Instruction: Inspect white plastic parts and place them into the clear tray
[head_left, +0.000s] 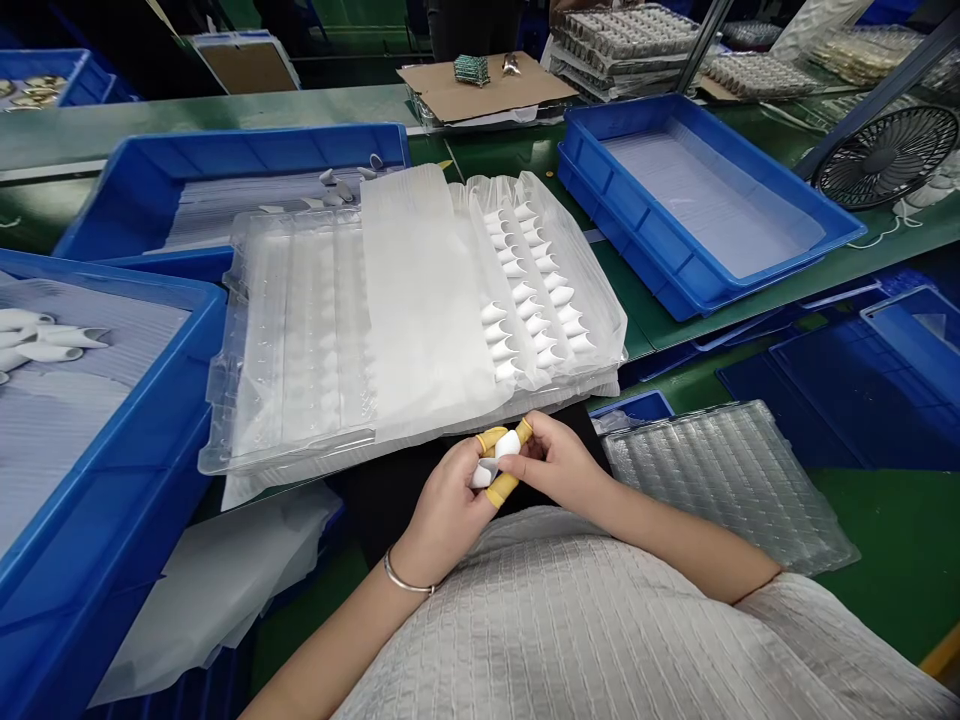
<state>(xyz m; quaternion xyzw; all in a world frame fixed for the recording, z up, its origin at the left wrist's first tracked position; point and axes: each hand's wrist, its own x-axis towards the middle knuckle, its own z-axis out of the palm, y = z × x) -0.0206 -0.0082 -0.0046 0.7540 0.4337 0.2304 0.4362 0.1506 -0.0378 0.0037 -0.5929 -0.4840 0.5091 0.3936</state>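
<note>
Both my hands meet just below a clear plastic tray (pixel 292 350). My left hand (pixel 448 510) and my right hand (pixel 556 462) wear yellow finger cots and pinch small white cone-shaped parts (pixel 504 447) between them. The tray's right side holds rows of the same white parts (pixel 529 300), partly under a sheet of translucent film (pixel 420 290). A silver bracelet sits on my left wrist.
A blue bin (pixel 90 450) at left holds more white parts. Another blue bin (pixel 247 165) lies behind the tray, and a third (pixel 592 160) at right. An empty clear blister tray (pixel 727 480) is at my right. A black fan (pixel 885 155) stands far right.
</note>
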